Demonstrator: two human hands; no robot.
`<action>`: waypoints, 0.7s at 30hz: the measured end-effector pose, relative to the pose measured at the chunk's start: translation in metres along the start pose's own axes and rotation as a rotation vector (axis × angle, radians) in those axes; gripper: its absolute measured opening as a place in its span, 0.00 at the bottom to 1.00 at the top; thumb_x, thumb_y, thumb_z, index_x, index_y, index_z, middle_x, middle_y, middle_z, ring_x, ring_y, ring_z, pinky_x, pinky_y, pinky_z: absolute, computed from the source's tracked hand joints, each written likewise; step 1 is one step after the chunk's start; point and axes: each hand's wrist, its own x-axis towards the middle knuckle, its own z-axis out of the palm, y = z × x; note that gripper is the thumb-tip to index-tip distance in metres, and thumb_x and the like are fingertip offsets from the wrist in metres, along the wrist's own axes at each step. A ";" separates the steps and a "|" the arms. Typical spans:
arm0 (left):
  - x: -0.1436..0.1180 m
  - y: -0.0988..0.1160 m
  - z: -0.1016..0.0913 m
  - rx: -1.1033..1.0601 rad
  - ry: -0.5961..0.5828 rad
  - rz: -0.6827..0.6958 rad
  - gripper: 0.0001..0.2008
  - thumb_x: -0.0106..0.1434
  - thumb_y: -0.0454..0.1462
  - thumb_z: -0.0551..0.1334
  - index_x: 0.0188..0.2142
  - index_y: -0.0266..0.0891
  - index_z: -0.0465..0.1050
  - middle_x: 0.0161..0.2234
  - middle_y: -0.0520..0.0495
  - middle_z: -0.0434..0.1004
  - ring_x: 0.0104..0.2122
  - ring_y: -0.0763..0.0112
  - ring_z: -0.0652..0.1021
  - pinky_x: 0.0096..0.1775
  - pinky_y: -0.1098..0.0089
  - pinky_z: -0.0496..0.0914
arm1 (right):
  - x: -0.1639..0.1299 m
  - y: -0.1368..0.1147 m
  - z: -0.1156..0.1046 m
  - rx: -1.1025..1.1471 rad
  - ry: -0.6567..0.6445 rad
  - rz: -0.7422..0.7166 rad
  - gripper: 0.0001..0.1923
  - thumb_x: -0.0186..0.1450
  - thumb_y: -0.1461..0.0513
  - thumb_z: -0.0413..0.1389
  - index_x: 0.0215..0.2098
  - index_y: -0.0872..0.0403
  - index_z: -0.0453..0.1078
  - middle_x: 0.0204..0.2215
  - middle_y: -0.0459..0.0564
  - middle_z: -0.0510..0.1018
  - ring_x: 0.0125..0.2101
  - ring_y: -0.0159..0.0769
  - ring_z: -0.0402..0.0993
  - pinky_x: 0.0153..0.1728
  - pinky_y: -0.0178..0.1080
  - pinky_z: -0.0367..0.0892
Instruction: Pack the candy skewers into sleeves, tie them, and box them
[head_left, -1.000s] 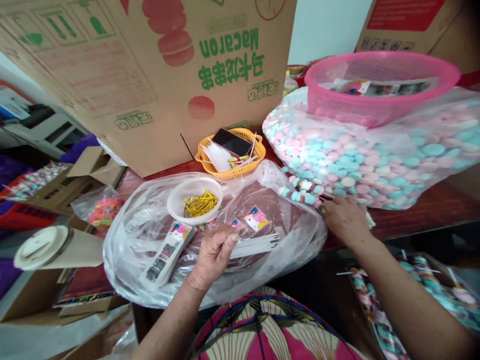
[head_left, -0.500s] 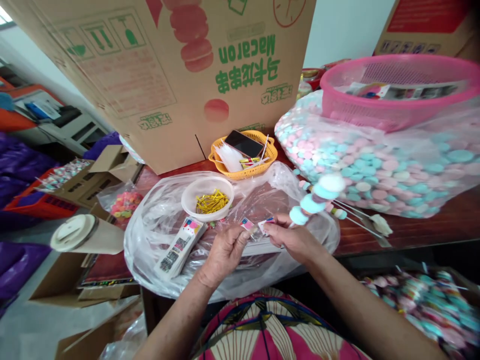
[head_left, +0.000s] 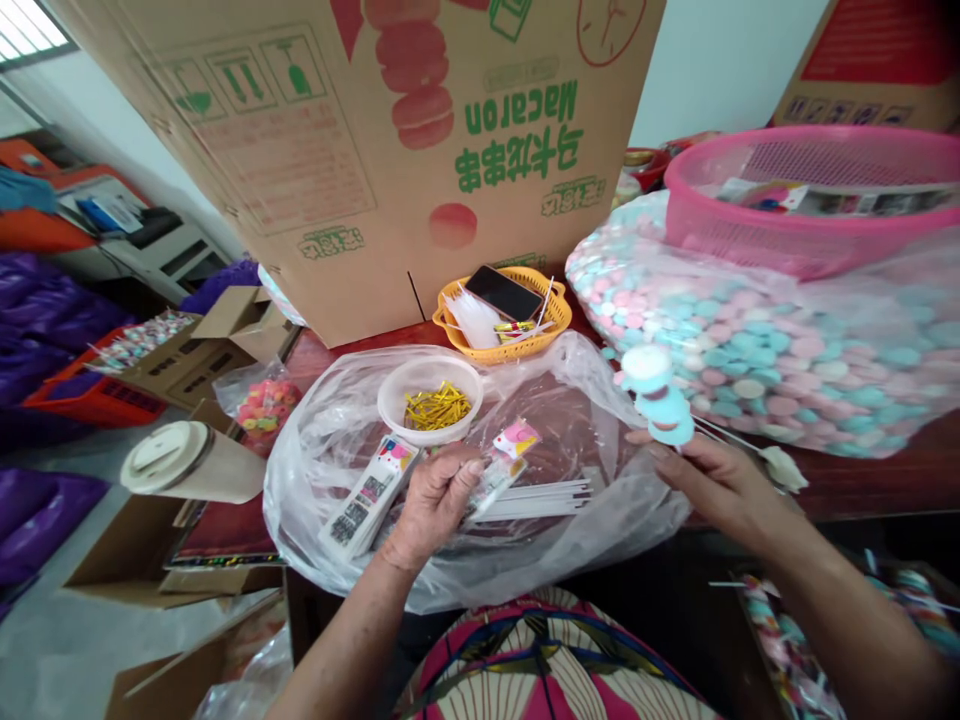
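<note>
The left hand (head_left: 439, 495) pinches a clear printed wrapper (head_left: 501, 475) between thumb and fingers. To its right, the right hand (head_left: 709, 480) grips a raised stack of blue and white candy discs (head_left: 664, 400). White sticks (head_left: 536, 502) lie just right of the left hand, printed wrappers (head_left: 367, 497) just left. Beyond it, 1 white bowl (head_left: 391, 400) holds gold twist ties (head_left: 439, 406); farther back, 1 yellow basket (head_left: 504, 353) carries a phone (head_left: 504, 293).

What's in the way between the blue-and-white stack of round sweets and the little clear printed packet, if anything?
Nothing visible: open space separates the sweets, in the right hand, from the packet at the left hand. Crumpled clear plastic lies below.
</note>
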 end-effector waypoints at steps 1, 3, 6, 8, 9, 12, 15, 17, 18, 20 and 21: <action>0.001 0.001 -0.002 0.001 -0.019 0.002 0.10 0.68 0.37 0.56 0.33 0.38 0.74 0.29 0.50 0.77 0.31 0.72 0.75 0.37 0.71 0.70 | -0.001 0.000 -0.005 -0.045 -0.025 -0.046 0.15 0.62 0.51 0.56 0.33 0.53 0.76 0.21 0.44 0.72 0.24 0.33 0.68 0.25 0.35 0.66; 0.003 0.003 -0.004 0.007 -0.062 0.009 0.11 0.68 0.37 0.55 0.35 0.38 0.75 0.33 0.48 0.79 0.34 0.71 0.77 0.39 0.70 0.71 | -0.002 0.001 -0.011 -0.125 -0.061 -0.123 0.15 0.63 0.51 0.56 0.33 0.53 0.77 0.24 0.46 0.75 0.27 0.35 0.71 0.29 0.36 0.69; 0.003 0.006 -0.007 0.040 -0.105 0.026 0.10 0.68 0.36 0.56 0.37 0.38 0.76 0.35 0.46 0.80 0.36 0.69 0.78 0.42 0.68 0.71 | 0.002 0.007 -0.015 -0.207 -0.054 -0.197 0.14 0.64 0.53 0.55 0.36 0.52 0.79 0.29 0.48 0.79 0.31 0.38 0.75 0.35 0.38 0.72; 0.002 0.008 -0.009 0.068 -0.105 0.044 0.09 0.68 0.36 0.56 0.38 0.39 0.76 0.35 0.46 0.80 0.37 0.69 0.78 0.43 0.67 0.71 | 0.004 0.011 -0.016 -0.244 -0.037 -0.259 0.13 0.65 0.55 0.55 0.38 0.51 0.78 0.31 0.49 0.81 0.32 0.38 0.76 0.36 0.38 0.72; 0.002 0.008 -0.009 0.077 -0.096 0.049 0.09 0.68 0.36 0.56 0.37 0.39 0.76 0.35 0.46 0.81 0.37 0.68 0.79 0.43 0.67 0.71 | 0.004 0.013 -0.017 -0.264 -0.033 -0.287 0.12 0.65 0.56 0.55 0.38 0.51 0.78 0.31 0.49 0.81 0.32 0.38 0.77 0.35 0.37 0.73; 0.001 0.008 -0.010 0.076 -0.084 0.037 0.09 0.68 0.36 0.57 0.37 0.39 0.76 0.34 0.47 0.81 0.36 0.69 0.79 0.43 0.67 0.72 | 0.004 0.016 -0.019 -0.370 -0.050 -0.357 0.12 0.67 0.59 0.52 0.38 0.52 0.78 0.29 0.50 0.80 0.28 0.36 0.76 0.30 0.35 0.71; 0.001 0.007 -0.010 0.067 -0.068 0.044 0.08 0.67 0.36 0.57 0.36 0.39 0.75 0.33 0.48 0.81 0.34 0.71 0.79 0.40 0.69 0.72 | 0.002 0.018 -0.022 -0.529 -0.069 -0.461 0.13 0.68 0.62 0.50 0.42 0.52 0.77 0.31 0.52 0.80 0.29 0.36 0.76 0.29 0.33 0.70; 0.002 0.007 -0.009 0.087 -0.073 0.053 0.08 0.67 0.37 0.57 0.36 0.39 0.75 0.32 0.48 0.81 0.32 0.71 0.79 0.39 0.70 0.72 | 0.000 0.019 -0.027 -0.653 -0.037 -0.581 0.14 0.67 0.64 0.50 0.44 0.52 0.76 0.32 0.53 0.80 0.29 0.36 0.76 0.27 0.33 0.69; 0.003 0.008 -0.008 0.110 -0.088 0.057 0.09 0.68 0.38 0.57 0.35 0.39 0.75 0.32 0.48 0.81 0.32 0.71 0.79 0.39 0.70 0.72 | 0.000 0.018 -0.029 -0.723 -0.023 -0.644 0.14 0.67 0.65 0.50 0.45 0.53 0.75 0.31 0.52 0.79 0.28 0.35 0.75 0.26 0.33 0.67; 0.006 0.010 -0.007 0.177 -0.133 0.083 0.11 0.68 0.39 0.56 0.33 0.39 0.75 0.31 0.47 0.80 0.32 0.70 0.79 0.38 0.70 0.71 | 0.001 0.012 -0.036 -0.875 -0.012 -0.760 0.15 0.67 0.67 0.48 0.46 0.55 0.74 0.26 0.51 0.76 0.25 0.35 0.71 0.23 0.34 0.63; 0.007 0.012 -0.007 0.210 -0.153 0.107 0.12 0.68 0.39 0.56 0.33 0.39 0.74 0.30 0.47 0.80 0.31 0.70 0.79 0.37 0.70 0.71 | 0.002 0.008 -0.039 -0.946 -0.018 -0.802 0.15 0.67 0.68 0.48 0.46 0.56 0.74 0.24 0.50 0.73 0.23 0.35 0.69 0.23 0.35 0.61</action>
